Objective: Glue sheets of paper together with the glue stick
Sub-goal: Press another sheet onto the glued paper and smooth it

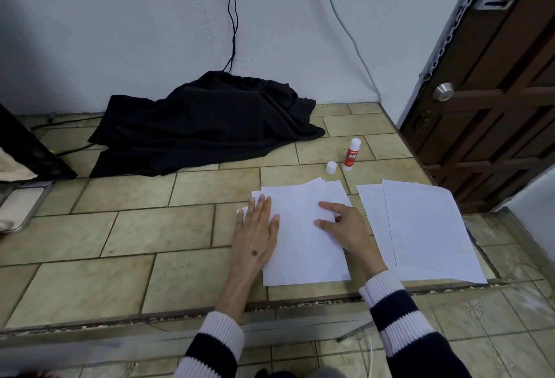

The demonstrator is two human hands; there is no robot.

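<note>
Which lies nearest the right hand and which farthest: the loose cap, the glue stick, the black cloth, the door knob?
From the right hand:
1. Cap, just beyond the sheets.
2. Glue stick, upright beside the cap.
3. Black cloth, far left by the wall.
4. Door knob, far right.

White paper stack lying flat, second loose sheets beside, uncapped red glue stick upright, cap beside

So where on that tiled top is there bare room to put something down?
Bare tile lies left of the left hand, in front of the black cloth. It is crowded on the right: paper stack, loose sheets, glue stick and cap.
</note>
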